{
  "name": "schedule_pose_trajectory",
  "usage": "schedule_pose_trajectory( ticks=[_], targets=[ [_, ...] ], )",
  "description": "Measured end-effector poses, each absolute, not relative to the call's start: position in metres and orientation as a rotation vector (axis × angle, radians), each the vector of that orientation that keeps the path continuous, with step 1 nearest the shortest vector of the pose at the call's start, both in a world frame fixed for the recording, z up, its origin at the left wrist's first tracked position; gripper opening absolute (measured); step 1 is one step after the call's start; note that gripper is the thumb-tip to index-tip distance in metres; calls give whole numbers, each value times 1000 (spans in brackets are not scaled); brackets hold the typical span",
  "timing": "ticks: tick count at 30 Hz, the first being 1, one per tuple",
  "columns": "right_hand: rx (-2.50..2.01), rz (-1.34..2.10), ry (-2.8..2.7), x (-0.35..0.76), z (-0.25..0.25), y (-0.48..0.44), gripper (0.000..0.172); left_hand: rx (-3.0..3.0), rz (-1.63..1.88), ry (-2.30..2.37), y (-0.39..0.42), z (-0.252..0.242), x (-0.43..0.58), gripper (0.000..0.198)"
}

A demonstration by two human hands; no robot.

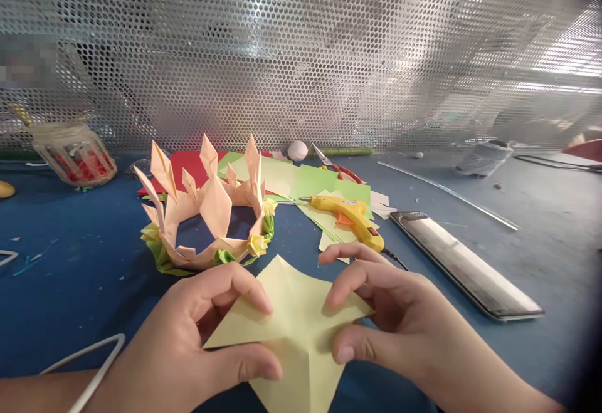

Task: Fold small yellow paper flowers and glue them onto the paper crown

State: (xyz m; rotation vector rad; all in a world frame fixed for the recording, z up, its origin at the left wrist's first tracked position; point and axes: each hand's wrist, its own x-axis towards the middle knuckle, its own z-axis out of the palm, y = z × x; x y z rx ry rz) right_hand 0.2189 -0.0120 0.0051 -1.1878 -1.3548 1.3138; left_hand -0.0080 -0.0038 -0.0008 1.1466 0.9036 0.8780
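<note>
Perforated metal screen (282, 56) is set across the back, behind a blue table (70, 244) marked with specks and scraps. Paper is held by two hands at the near edge of view.

Left hand (188, 331): thumb and index finger are spread moderately, both placed on the sheet, its left corner caught in the gap. Right hand (399, 319): thumb and index finger are pressed on the right side, gap narrower, right corner passed among the fingers. Grip force can't be told.

Peach paper crown (216, 206), trimmed with yellow and green folded paper, is placed just beyond the left hand. Yellow sheet (294, 331) is kept between both hands, in front of the crown; creases are seen, top corner is pointed away, bottom is cut off by the frame. Phone (463, 266) is laid flat to the right. Green and cream papers (310, 181) are piled behind, with a yellow glue gun (352, 207) rested on them. Glass jar (78, 156) with red bits inside is tilted at far left. Red-handled scissors (345, 175) are left behind the pile, near a white ball (298, 150).
</note>
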Motion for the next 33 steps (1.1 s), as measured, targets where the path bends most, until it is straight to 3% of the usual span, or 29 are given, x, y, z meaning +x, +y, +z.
schedule_pose_trajectory(
  ticks=[7, 16, 27, 30, 33],
  targets=[
    [-972, 1395, -1297, 212, 1, -17, 26, 1002, 869, 720, -11, 0, -11, 22],
    [-900, 1501, -1185, 200, -3, -22, 22, 806, 779, 618, -14, -8, -4, 31],
    [-887, 1274, -1435, 204, -15, -17, 12, 982, 826, 649, -8, -13, -2, 11],
    [-958, 1070, -1598, 208, -13, -17, 17, 1228, 866, 815, -8, -14, -4, 12],
    [-1022, 962, -1699, 210, -9, -17, 9, 1561, 903, 1058, -8, -14, -8, 11]
  ],
)
